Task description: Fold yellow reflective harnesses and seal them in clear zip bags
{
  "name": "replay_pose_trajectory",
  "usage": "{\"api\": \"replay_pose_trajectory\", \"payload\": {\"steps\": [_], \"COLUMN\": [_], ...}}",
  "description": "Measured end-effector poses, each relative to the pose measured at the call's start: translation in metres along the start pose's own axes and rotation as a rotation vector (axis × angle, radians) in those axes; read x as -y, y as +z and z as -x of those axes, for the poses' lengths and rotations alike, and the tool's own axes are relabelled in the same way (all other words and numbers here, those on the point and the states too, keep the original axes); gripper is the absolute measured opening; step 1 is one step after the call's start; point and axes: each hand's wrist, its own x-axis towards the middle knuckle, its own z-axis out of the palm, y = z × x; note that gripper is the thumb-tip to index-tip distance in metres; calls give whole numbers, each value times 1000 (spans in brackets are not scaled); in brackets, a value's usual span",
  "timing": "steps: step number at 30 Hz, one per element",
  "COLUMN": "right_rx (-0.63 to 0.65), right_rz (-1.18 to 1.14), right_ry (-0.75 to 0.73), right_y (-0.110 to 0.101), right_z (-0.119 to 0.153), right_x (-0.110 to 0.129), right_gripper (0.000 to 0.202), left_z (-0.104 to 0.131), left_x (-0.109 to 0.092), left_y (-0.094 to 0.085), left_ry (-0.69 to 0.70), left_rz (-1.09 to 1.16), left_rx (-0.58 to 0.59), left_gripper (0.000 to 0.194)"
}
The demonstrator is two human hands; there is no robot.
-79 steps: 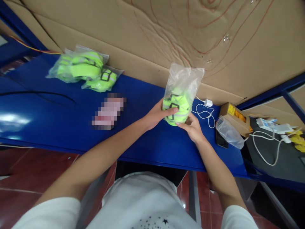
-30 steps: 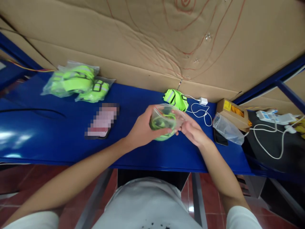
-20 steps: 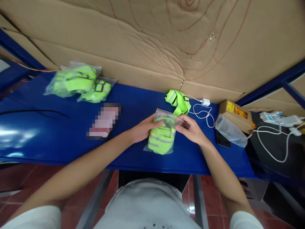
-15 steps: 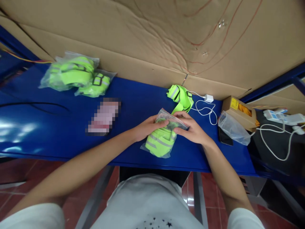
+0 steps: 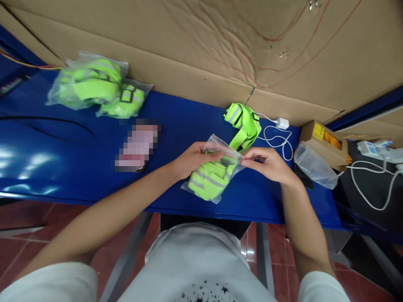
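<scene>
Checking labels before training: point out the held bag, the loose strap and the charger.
Held bag (image 5: 206, 184): head view, on its strap-filled lower part.
Loose strap (image 5: 248, 124): head view, on the middle of its bundle.
Charger (image 5: 282, 123): head view, on its white body.

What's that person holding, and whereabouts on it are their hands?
A clear bag of yellow-green strapping: left hand around its upper left side, right hand pinching the top's right corner.
</scene>
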Motion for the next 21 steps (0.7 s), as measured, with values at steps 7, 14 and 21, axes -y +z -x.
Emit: {"api": "replay_pose_trajectory", "payload": {"steps": [7,14,21], "right_rx": [-80,-104,-231], "right_rz": [-300,-222,-116], "right_ry": [75,134,15], "right_y": [3,2,12], "right_z": [-3,-6,-8], "right_x": [-2,-4,-4], "right_gripper": [38,32,33], "left_z": [1,-4,-5], "left_x": [-1,-2,4], "left_y": [-2,-7,-4], "left_ry": [21,197,259], "left_rz": [32,-8,-44], "left_rx": [-89,-223,-221], "left_gripper": [48,48,46]}}
